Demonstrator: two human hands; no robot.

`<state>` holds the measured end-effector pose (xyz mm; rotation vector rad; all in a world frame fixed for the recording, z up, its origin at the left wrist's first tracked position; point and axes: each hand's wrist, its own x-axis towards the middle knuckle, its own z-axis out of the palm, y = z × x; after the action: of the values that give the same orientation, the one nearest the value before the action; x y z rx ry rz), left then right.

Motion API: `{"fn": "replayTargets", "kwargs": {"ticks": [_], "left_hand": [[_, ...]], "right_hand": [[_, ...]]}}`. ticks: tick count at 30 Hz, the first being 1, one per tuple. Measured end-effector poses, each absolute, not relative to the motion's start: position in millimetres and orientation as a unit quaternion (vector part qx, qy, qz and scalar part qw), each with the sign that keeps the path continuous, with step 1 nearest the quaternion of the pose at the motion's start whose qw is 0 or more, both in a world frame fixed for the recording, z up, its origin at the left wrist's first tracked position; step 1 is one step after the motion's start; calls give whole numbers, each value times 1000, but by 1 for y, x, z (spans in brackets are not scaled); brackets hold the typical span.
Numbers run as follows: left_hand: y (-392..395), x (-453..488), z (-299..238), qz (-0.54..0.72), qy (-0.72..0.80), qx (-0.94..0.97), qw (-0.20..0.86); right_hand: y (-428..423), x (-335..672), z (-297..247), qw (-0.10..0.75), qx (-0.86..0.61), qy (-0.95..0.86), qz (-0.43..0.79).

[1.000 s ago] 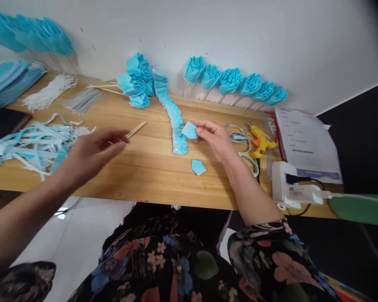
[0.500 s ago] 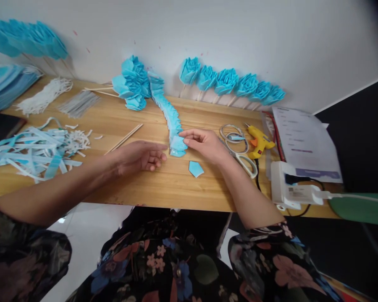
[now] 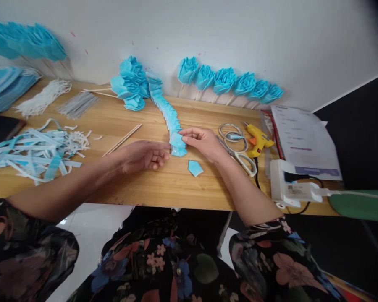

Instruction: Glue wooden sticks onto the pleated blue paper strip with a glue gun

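1. Right hand [image 3: 203,142] pinches a blue petal [image 3: 176,139] at the near end of the petal strip [image 3: 167,111] on the wooden table [image 3: 164,191].
2. Left hand [image 3: 141,157], fingers loosely apart, sits just left of that end.
3. A pentagonal petal [image 3: 195,168] lies nearer, left of the scissors [image 3: 245,164].

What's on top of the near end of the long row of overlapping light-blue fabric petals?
A flat, light-blue fabric piece, held by the right hand, overlaps the petal row in view; whether it touches is unclear. The petals directly beneath it are hidden.
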<state>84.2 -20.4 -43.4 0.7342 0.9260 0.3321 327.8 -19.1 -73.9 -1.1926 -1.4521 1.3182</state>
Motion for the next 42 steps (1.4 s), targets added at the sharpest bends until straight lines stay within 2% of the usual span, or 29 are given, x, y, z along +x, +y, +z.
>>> {"fn": "replayTargets", "kwargs": {"ticks": [10,17,24,31,35,42], "left_hand": [[-22,85,-43,171,460,315,812],[-21,103,-41,114,420,321,841],[-11,115,-49,115,408,332,842],[-7,123,-44,177,442,359,803],[-2,124,-52,265,421,390,775],[-2,120,-70,351,376,425,745]], "right_hand": [[-18,330,-68,462,-456,-523,552],[-18,332,-66,465,-456,-520,553],[-18,332,-65,464,-463,-519,549],[-18,336,-59,502,-475,-521,501],[-17,345,-52,536,-496,-510,455],[-25,341,-44,458,-494,-574,466]]}}
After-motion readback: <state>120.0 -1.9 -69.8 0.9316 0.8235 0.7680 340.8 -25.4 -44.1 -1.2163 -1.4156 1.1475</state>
